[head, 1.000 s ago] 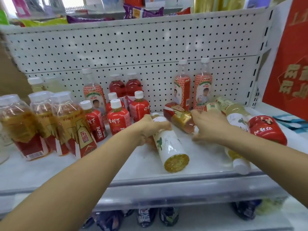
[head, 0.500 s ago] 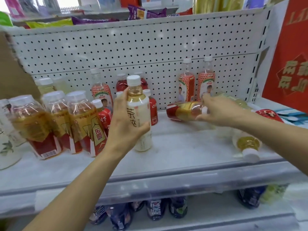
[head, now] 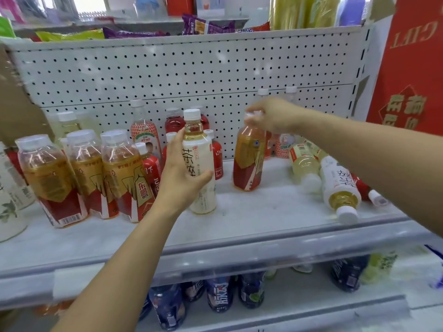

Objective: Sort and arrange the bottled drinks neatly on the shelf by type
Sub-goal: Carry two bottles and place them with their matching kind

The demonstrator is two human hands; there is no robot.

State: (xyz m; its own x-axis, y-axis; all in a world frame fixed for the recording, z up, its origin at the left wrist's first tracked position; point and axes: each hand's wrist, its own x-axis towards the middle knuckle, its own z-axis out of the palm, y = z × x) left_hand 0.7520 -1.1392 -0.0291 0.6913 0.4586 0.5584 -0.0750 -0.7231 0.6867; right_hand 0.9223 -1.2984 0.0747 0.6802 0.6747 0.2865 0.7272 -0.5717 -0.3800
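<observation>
Head view. Grips, with the left hand [head: 182, 173], an upright clear plastic bottle of pale tea with a white label and white cap [head: 200, 161]: thumb curled across the front of the label, fingers wrapped round the back. Holds it at the middle of the white metal shelf [head: 239, 226], base low over the board; cannot tell whether touching.

Pinches, with the right hand [head: 273, 116], the top of a clear plastic bottle of amber drink with a red-and-gold label [head: 248, 159], fingertips bunched on the cap from above, somewhat blurred. Keeps that bottle just right of the white-labelled one, apart from it, leaning a little, base on the board.

To the left, three larger amber bottles with the same red-and-gold labels [head: 84, 176], standing side by side near the front. Behind, small red juice bottles with white caps [head: 217, 154] against the white perforated back panel [head: 191, 68]. To the right, lying on their sides under the right forearm, a second white-labelled tea bottle [head: 338, 180] and a pale yellow bottle [head: 303, 161], touching each other. Below, dark blue bottles [head: 219, 298] on the lower shelf.
</observation>
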